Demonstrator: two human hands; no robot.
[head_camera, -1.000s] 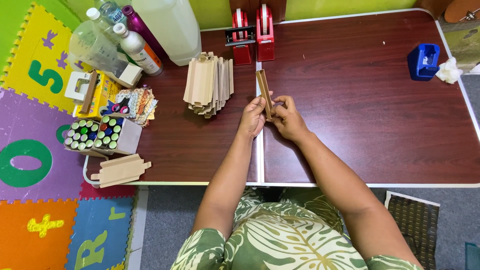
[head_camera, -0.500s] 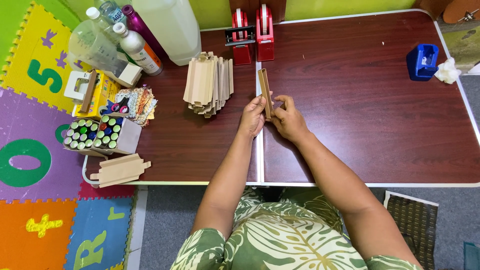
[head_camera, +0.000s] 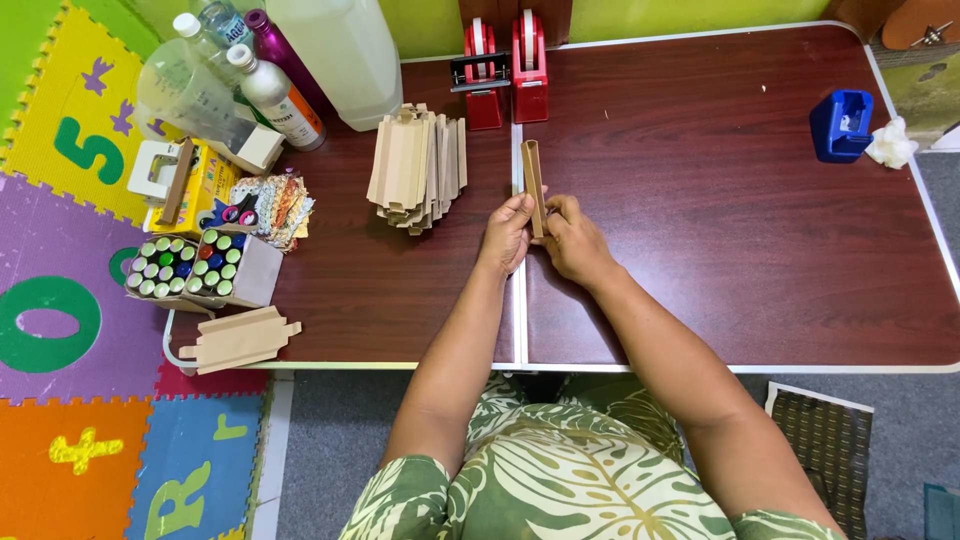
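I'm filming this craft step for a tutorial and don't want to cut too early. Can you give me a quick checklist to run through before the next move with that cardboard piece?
1. Both hands on the piece: left hand and right hand hold the folded cardboard strip at its lower end. Ok.
2. Strip clear of the cardboard stack: apart. Ok.
3. Tape dispensers within view, upright behind the strip. Ok.
4. Bare table beside the hands. Ok.
5. Strip's folds fully creased: cannot tell.
6. Flat cardboard blank overhangs the table edge. Not ok.
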